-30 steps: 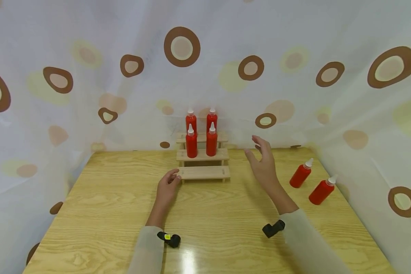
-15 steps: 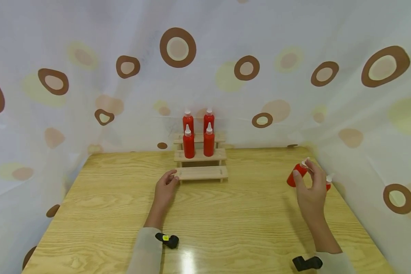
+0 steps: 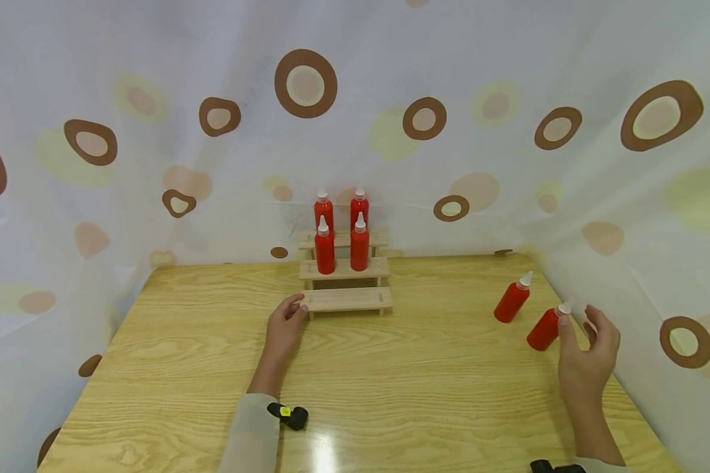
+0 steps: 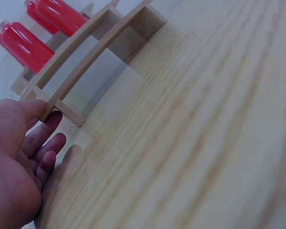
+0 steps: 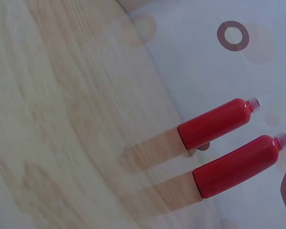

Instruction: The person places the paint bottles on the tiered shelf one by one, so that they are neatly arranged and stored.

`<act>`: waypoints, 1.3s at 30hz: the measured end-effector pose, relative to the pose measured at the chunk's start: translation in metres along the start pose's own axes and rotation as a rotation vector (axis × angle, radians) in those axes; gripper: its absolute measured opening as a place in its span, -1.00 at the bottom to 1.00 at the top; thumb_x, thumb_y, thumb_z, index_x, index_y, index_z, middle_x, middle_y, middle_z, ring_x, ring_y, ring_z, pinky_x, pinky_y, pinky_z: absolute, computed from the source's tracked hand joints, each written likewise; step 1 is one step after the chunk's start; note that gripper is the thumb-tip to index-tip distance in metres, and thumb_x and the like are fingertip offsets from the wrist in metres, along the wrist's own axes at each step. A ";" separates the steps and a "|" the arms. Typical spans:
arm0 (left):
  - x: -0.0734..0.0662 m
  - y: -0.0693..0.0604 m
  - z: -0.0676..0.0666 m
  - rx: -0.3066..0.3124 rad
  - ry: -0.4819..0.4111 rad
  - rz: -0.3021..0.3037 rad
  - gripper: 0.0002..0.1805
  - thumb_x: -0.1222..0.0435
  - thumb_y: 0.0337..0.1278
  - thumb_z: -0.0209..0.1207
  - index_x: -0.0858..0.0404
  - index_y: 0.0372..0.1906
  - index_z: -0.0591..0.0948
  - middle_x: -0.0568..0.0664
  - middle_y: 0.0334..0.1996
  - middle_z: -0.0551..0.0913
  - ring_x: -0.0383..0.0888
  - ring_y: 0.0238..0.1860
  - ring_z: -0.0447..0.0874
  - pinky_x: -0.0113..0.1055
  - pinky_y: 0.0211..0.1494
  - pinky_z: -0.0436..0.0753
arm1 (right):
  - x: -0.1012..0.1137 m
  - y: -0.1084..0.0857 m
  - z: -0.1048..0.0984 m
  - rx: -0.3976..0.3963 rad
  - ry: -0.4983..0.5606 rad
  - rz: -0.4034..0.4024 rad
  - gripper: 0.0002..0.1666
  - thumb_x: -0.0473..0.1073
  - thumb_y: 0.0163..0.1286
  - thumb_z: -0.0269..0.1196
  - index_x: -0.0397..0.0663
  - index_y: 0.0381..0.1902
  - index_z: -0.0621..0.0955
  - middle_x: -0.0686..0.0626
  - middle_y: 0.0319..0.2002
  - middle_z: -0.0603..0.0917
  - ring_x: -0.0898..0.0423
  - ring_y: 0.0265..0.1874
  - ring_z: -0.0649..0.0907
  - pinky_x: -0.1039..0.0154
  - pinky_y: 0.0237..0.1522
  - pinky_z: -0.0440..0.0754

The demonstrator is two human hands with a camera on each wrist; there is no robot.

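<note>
A three-step wooden display rack stands against the back cloth. Two red squeeze bottles with white pointed caps stand on its middle step and two more on the top step. My left hand pinches the left end of the lowest step; in the left wrist view the thumb is above the board and a finger below it. At the right, my right hand is beside the nearer loose bottle, its thumb by the neck and its fingers apart beyond it. Only a bit of that hand shows in the right wrist view.
A second loose red bottle stands just behind and left of the nearer one. Patterned white cloth hangs along the back and both sides of the wooden table. The lowest rack step bears no bottles.
My right hand has moved from beside the rack to the right, past the farther loose bottle, and to the nearer one. The left hand has stayed at the rack.
</note>
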State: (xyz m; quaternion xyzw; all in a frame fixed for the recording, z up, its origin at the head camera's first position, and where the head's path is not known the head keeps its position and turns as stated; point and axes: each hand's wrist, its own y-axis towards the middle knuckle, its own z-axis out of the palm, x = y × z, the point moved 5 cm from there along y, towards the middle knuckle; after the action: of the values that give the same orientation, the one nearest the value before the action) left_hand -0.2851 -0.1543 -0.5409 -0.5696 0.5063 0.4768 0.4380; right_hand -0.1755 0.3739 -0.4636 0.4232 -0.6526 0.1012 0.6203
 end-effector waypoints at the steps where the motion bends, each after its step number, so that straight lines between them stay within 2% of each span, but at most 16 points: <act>1: 0.000 0.000 0.000 0.000 0.001 0.000 -0.61 0.16 0.47 0.14 0.13 0.30 0.57 0.22 0.24 0.55 0.09 0.26 0.49 0.03 0.27 0.49 | -0.005 0.001 0.000 0.010 0.014 0.032 -0.40 -0.19 0.46 0.25 -0.01 0.41 0.41 0.26 0.22 0.36 0.32 0.26 0.38 0.48 0.36 0.32; 8: 0.001 0.000 0.001 0.009 0.007 0.005 -0.60 0.16 0.48 0.13 0.13 0.32 0.55 0.22 0.24 0.55 0.08 0.27 0.47 0.04 0.28 0.48 | -0.027 0.006 0.008 0.076 0.093 0.206 -0.31 -0.23 0.43 0.28 0.01 0.46 0.35 0.18 0.30 0.33 0.16 0.37 0.33 0.43 0.42 0.28; 13: -0.001 -0.001 0.001 0.023 0.007 0.003 -0.58 0.18 0.49 0.11 0.19 0.34 0.53 0.26 0.26 0.52 0.12 0.30 0.44 0.07 0.31 0.46 | -0.036 0.009 0.014 0.095 0.062 0.261 -0.31 -0.21 0.45 0.27 0.11 0.48 0.34 0.16 0.35 0.32 0.16 0.37 0.33 0.31 0.47 0.27; 17: -0.015 -0.008 0.001 0.036 0.008 0.000 -0.57 0.24 0.50 0.09 0.27 0.35 0.50 0.32 0.26 0.50 0.18 0.30 0.44 0.09 0.29 0.46 | -0.040 0.010 0.016 0.118 0.015 0.280 -0.30 -0.17 0.49 0.22 0.15 0.52 0.28 0.10 0.42 0.29 0.11 0.38 0.34 0.30 0.47 0.27; 19: -0.021 -0.011 0.001 0.039 0.022 0.006 -0.57 0.26 0.51 0.08 0.30 0.36 0.49 0.34 0.26 0.50 0.19 0.29 0.44 0.10 0.27 0.47 | -0.042 0.010 0.016 0.124 -0.002 0.281 -0.30 -0.16 0.50 0.20 0.16 0.53 0.27 0.05 0.44 0.29 0.08 0.38 0.35 0.31 0.46 0.28; 21: -0.021 -0.011 0.001 0.033 0.028 0.007 -0.58 0.25 0.50 0.09 0.27 0.35 0.50 0.32 0.25 0.52 0.17 0.28 0.45 0.07 0.27 0.48 | -0.043 0.011 0.017 0.129 -0.021 0.278 -0.30 -0.15 0.51 0.19 0.17 0.54 0.26 0.00 0.45 0.30 0.06 0.37 0.36 0.33 0.45 0.29; 26: -0.002 -0.002 0.000 0.021 0.018 0.010 -0.57 0.15 0.48 0.12 0.17 0.33 0.54 0.26 0.25 0.53 0.11 0.29 0.46 0.06 0.28 0.47 | -0.044 0.012 0.017 0.129 -0.041 0.246 -0.32 -0.15 0.52 0.17 0.13 0.53 0.27 -0.07 0.44 0.36 0.06 0.35 0.39 0.31 0.45 0.30; 29: 0.001 0.000 0.000 0.022 0.010 0.012 -0.57 0.14 0.47 0.13 0.16 0.33 0.54 0.25 0.26 0.53 0.12 0.30 0.45 0.07 0.29 0.47 | -0.041 0.012 0.018 0.130 -0.039 0.212 -0.32 -0.18 0.51 0.18 0.09 0.53 0.28 -0.10 0.42 0.39 0.07 0.34 0.40 0.39 0.41 0.33; 33: 0.000 -0.001 -0.001 0.013 0.002 0.017 -0.60 0.17 0.47 0.14 0.15 0.30 0.56 0.23 0.23 0.55 0.10 0.28 0.47 0.05 0.28 0.48 | -0.033 0.009 0.021 0.123 -0.027 0.161 -0.33 -0.23 0.49 0.21 0.04 0.50 0.32 -0.06 0.35 0.43 0.14 0.30 0.44 0.54 0.29 0.38; 39: -0.001 -0.001 0.001 0.006 0.006 0.030 -0.60 0.19 0.46 0.14 0.15 0.30 0.56 0.23 0.21 0.56 0.09 0.27 0.48 0.01 0.26 0.49 | -0.020 0.004 0.030 0.161 0.019 0.105 -0.31 -0.24 0.46 0.25 0.09 0.50 0.33 0.11 0.25 0.48 0.20 0.27 0.46 0.54 0.24 0.43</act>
State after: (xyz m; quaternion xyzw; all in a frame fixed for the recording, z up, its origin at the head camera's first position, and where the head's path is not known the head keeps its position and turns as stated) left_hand -0.2845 -0.1533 -0.5401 -0.5622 0.5176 0.4801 0.4308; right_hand -0.2026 0.3651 -0.4862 0.4359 -0.6578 0.1897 0.5842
